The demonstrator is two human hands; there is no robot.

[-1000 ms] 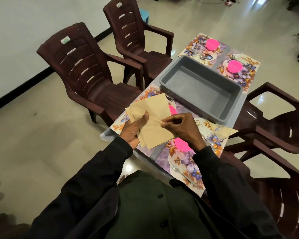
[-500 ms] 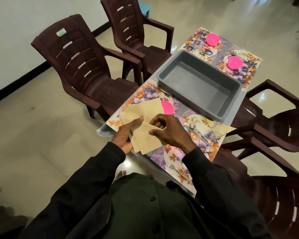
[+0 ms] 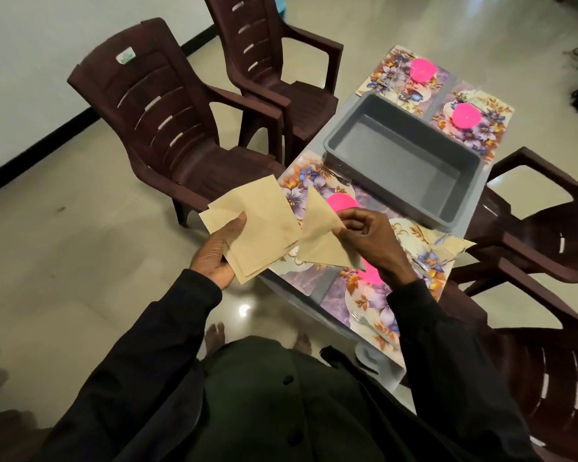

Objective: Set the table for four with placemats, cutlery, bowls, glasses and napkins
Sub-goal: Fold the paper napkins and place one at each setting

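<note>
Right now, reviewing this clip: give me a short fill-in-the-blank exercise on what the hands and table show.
1. The right hand pinches one napkin folded into a ____.
2. The left hand holds the remaining napkins in a ____.
3. The grey tub on the table is ____.
4. Each placemat carries a ____ bowl.

Missing: triangle; stack; empty; pink

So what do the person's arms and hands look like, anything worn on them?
Both arms wear long, loose black sleeves reaching the wrists. The left hand and right hand are bare: no gloves, and no rings or watch that I can make out.
</note>
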